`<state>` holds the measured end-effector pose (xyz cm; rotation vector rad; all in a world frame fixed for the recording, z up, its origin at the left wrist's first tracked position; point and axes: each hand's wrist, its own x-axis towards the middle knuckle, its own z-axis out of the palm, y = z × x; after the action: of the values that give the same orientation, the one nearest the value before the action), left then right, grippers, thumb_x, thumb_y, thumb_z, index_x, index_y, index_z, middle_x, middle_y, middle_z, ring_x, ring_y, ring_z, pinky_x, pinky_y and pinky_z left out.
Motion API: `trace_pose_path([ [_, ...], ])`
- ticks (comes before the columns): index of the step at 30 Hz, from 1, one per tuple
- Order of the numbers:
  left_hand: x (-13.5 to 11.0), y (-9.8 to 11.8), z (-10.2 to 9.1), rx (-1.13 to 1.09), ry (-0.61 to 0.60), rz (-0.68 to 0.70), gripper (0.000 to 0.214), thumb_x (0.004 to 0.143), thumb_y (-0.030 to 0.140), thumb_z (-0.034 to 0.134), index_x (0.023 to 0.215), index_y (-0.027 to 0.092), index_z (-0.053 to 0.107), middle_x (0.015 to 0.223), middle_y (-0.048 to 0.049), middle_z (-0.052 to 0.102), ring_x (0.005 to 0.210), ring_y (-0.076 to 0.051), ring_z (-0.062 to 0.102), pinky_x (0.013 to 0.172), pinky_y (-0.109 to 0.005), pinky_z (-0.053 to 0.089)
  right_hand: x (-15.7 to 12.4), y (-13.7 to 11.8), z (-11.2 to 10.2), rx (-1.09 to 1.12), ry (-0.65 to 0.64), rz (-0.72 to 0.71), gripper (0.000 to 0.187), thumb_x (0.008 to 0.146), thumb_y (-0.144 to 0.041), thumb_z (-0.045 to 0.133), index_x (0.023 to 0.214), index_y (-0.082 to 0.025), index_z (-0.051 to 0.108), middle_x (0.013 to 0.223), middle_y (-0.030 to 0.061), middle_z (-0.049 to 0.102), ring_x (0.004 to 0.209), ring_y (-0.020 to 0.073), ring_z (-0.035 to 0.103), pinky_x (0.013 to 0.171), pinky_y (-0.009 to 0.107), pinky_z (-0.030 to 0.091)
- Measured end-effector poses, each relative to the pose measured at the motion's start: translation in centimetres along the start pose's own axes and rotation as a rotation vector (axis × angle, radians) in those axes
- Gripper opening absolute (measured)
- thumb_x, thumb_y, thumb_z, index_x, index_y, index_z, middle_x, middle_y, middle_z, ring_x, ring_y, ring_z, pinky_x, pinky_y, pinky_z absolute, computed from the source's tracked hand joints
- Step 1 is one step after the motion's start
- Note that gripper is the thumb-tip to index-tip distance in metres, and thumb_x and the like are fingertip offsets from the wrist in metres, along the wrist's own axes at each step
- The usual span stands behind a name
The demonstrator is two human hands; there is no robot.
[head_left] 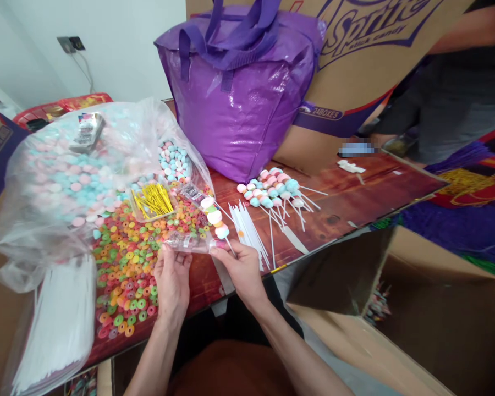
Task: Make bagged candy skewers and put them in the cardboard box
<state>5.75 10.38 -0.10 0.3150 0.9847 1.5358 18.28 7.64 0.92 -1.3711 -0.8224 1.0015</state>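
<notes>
My left hand (172, 283) pinches one end of a clear printed plastic wrapper (186, 242). The fingers of my right hand (244, 270) are closed on a marshmallow skewer (215, 218), and they also touch the wrapper's other end. White, pink and blue marshmallows with coloured gummy rings sit on its stick, which leans up and leftward. Loose gummy rings (126, 267) spread over the table beside my left hand. Beyond them, a small clear tray holds yellow twist ties (153, 199). Another printed wrapper (192, 192) lies behind the skewer. Bare white sticks (247, 231) lie near my right hand.
Finished marshmallow skewers (272, 188) are piled at the right. A purple bag (239, 104) and a large carton (355, 71) stand behind. A clear sack of marshmallows (74, 170) and bundled white sticks (60, 319) occupy the left. An open carton (437, 324) is below right; another person stands beyond.
</notes>
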Motion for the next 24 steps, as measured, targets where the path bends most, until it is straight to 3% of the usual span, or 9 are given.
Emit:
trace_pose_path([
  [7, 0.2, -0.3, -0.2, -0.008, 0.106, -0.059, 0.029, 0.062, 0.024, 0.089, 0.076, 0.016, 0.066, 0.074, 0.0032, 0.069, 0.064, -0.008, 0.061, 0.067, -0.023, 0.047, 0.0, -0.4, -0.1, -0.057, -0.054, -0.033, 0.023, 0.072, -0.035, 0.072, 0.059, -0.017, 0.066, 0.054, -0.0052, 0.044, 0.055, 0.0102, 0.036, 0.052, 0.024, 0.031],
  [12, 1.2, 0.0, -0.1, -0.061, 0.148, -0.059, 0.025, 0.066, 0.024, 0.086, 0.077, 0.016, 0.065, 0.075, 0.0028, 0.069, 0.069, -0.009, 0.063, 0.068, -0.024, 0.047, -0.6, 0.1, -1.4, -0.021, -0.047, 0.007, 0.023, 0.075, -0.038, 0.072, 0.07, -0.016, 0.071, 0.064, -0.001, 0.061, 0.061, 0.0134, 0.049, 0.059, 0.025, 0.041],
  [17, 1.4, 0.2, 0.1, -0.07, 0.131, -0.1, 0.02, 0.072, 0.023, 0.082, 0.079, 0.016, 0.065, 0.073, 0.0031, 0.068, 0.065, -0.009, 0.061, 0.068, -0.025, 0.047, -1.6, 0.4, -3.5, -0.094, -0.003, -0.083, 0.033, 0.088, -0.043, 0.06, 0.073, -0.016, 0.073, 0.059, -0.0016, 0.057, 0.057, 0.013, 0.05, 0.056, 0.024, 0.04],
  [21, 1.4, 0.5, 0.4, -0.093, 0.16, -0.127, 0.016, 0.076, 0.024, 0.078, 0.08, 0.017, 0.065, 0.075, 0.0024, 0.068, 0.068, -0.009, 0.062, 0.069, -0.025, 0.046, -2.8, 0.4, -5.2, -0.196, -0.039, -0.167, 0.035, 0.093, -0.041, 0.054, 0.077, -0.016, 0.074, 0.068, 0.0012, 0.065, 0.066, 0.0159, 0.059, 0.063, 0.024, 0.044],
  [24, 1.4, 0.6, 0.6, -0.107, 0.152, -0.126, 0.012, 0.079, 0.022, 0.076, 0.08, 0.017, 0.064, 0.077, 0.0023, 0.068, 0.07, -0.01, 0.063, 0.07, -0.026, 0.046, -3.6, 0.9, -6.0, -0.276, -0.062, -0.2, 0.037, 0.096, -0.039, 0.052, 0.073, -0.016, 0.069, 0.064, 0.0001, 0.06, 0.061, 0.0138, 0.054, 0.058, 0.023, 0.04],
])
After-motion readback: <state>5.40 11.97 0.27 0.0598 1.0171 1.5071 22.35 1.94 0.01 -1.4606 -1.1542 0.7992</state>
